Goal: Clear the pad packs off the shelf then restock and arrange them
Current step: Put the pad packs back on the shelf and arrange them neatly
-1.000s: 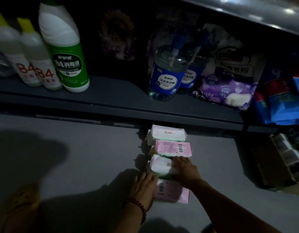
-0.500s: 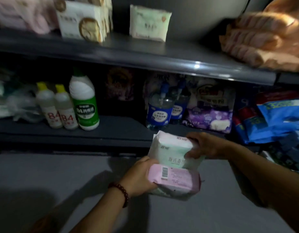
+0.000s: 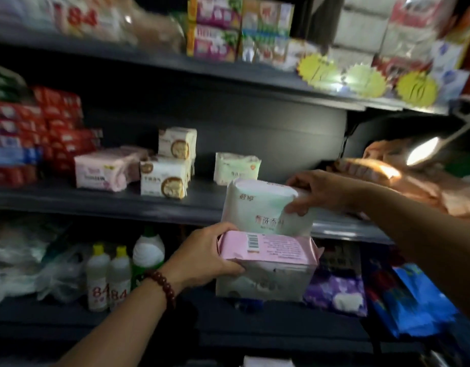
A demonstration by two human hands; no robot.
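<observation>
I see the middle shelf [image 3: 96,200] running across. Just below its front edge, my left hand [image 3: 202,258] grips a pink pad pack [image 3: 268,250] stacked on a white pack [image 3: 263,284]. At the edge, my right hand [image 3: 321,192] clasps an upright pale green pad pack [image 3: 257,207]. Cream packs [image 3: 163,178] sit on the shelf, leftward.
</observation>
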